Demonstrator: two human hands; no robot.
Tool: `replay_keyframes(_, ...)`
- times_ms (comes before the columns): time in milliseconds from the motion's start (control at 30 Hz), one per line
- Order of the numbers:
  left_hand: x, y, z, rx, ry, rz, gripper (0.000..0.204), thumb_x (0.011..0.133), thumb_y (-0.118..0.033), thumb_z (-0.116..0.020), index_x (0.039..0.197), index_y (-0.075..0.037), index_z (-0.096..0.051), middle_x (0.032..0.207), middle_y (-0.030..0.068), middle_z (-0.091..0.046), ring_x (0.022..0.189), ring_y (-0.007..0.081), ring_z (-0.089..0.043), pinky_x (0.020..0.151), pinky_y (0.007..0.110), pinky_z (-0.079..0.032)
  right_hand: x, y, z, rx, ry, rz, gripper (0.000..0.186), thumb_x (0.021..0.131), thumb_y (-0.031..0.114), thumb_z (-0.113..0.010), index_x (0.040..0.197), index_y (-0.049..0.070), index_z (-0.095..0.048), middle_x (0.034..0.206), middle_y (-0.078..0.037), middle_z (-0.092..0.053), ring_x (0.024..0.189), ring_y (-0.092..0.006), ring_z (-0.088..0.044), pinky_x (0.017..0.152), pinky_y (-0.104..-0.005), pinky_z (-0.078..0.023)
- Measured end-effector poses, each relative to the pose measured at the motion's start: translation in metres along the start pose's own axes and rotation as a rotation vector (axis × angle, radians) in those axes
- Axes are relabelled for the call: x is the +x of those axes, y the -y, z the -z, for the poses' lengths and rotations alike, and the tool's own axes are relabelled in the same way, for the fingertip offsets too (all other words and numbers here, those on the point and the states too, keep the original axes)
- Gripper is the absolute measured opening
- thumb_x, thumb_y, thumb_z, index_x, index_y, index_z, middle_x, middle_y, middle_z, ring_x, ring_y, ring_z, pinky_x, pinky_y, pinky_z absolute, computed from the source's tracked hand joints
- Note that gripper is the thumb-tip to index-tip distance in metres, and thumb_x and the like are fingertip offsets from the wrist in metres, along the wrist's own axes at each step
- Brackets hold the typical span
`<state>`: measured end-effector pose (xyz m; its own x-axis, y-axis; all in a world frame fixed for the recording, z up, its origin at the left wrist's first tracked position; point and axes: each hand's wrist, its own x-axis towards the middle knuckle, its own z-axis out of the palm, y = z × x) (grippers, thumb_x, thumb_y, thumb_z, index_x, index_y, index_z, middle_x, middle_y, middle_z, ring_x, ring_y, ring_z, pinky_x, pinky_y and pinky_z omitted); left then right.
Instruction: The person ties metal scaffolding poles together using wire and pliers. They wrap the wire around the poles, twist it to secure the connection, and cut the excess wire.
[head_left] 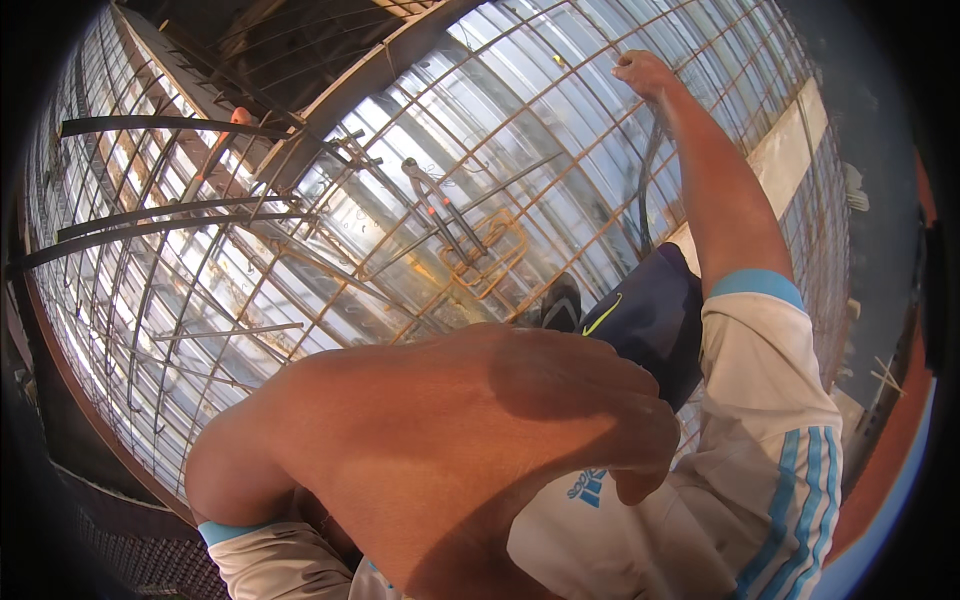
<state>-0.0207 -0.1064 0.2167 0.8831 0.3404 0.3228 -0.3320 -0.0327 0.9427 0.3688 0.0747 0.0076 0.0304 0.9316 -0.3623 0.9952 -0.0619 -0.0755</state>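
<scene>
The ground here is a big net of rusty steel bars [560, 130] laid over shiny silver sheets [520, 70]. The sun makes the sheets very bright. The bars cross each other in squares and bend toward the edges of the picture. A dark beam [330, 100] runs across the top. Long dark bars [170, 225] lie on the left side, one over the other. A pale strip [790, 140] runs along the right side of the net, and past it the ground looks grey.

In the middle of the net lies a pair of pliers with red handles [440, 210]. Just beside them sits a small bunch of bent rusty bars [490, 255]. No hand touches these.

The right hand [645, 72] is stretched far out, at the top of the picture. Its fingers are curled tight on a bar of the net. A dark bent rod [645, 185] hangs just under that arm.

The left hand [640, 440] is close to the camera, low in the picture. The big bent left arm [420, 440] hides much of the net behind it. The hand rests on the white shirt with blue stripes [780, 470], fingers tucked in. I cannot tell if it holds anything.

A dark shoe [562, 305] and dark blue shorts [650, 320] show between the arms.
</scene>
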Motion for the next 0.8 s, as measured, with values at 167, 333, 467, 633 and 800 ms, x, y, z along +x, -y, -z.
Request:
replay_keyframes(167, 0.040, 0.021, -0.012, -0.029, -0.012, 0.028, 0.041, 0.074, -0.035, -0.074, 0.090, 0.002, -0.061, 0.087, 0.0151, -0.060, 0.079, 0.0298, -0.062, 0.073, 0.039, -0.047, -0.039, -0.094, -0.067, -0.071, 0.110, -0.227, 0.037, 0.079, 0.033, -0.065, 0.101, 0.003, -0.067, 0.103, -0.020, -0.066, 0.100, -0.0363, -0.061, 0.084, -0.0443, -0.048)
replay_keyframes(333, 0.063, 0.033, -0.013, -0.073, -0.062, 0.064, 0.036, 0.074, -0.027, -0.075, 0.090, 0.002, -0.061, 0.086, 0.0151, -0.060, 0.076, 0.0310, -0.061, 0.070, 0.039, -0.047, -0.058, -0.104, -0.130, -0.044, 0.041, -0.276, 0.038, 0.078, 0.037, -0.067, 0.088, 0.000, -0.067, 0.092, -0.023, -0.066, 0.094, -0.0365, -0.064, 0.080, -0.0451, -0.049)
replay_keyframes(467, 0.081, 0.040, -0.007, 0.224, -0.055, 0.289, 0.027, 0.076, -0.020, -0.072, 0.090, 0.001, -0.061, 0.086, 0.0132, -0.059, 0.077, 0.0308, -0.060, 0.071, 0.038, -0.047, -0.055, -0.097, -0.129, -0.068, 0.163, -0.362, 0.032, 0.084, 0.030, -0.059, 0.099, 0.003, -0.067, 0.107, -0.021, -0.065, 0.101, -0.0366, -0.062, 0.086, -0.0453, -0.049)
replay_keyframes(633, 0.087, 0.044, 0.009, 0.392, -0.004, 0.265, 0.021, 0.078, -0.017, -0.067, 0.090, -0.001, -0.061, 0.085, 0.0110, -0.059, 0.079, 0.0292, -0.059, 0.073, 0.038, -0.047, -0.059, -0.140, -0.153, -0.060, 0.069, -0.514, 0.028, 0.083, 0.021, -0.052, 0.100, 0.005, -0.068, 0.107, -0.020, -0.065, 0.103, -0.0373, -0.062, 0.087, -0.0454, -0.050)
replay_keyframes(800, 0.082, 0.027, 0.003, 0.463, -0.044, 0.288, 0.019, 0.078, -0.015, -0.066, 0.091, -0.001, -0.061, 0.085, 0.0112, -0.060, 0.080, 0.0289, -0.060, 0.073, 0.038, -0.048, -0.036, -0.108, -0.145, 0.047, 0.024, -0.504, 0.032, 0.079, 0.025, -0.052, 0.100, 0.005, -0.067, 0.105, -0.021, -0.065, 0.103, -0.0384, -0.061, 0.089, -0.0458, -0.048)
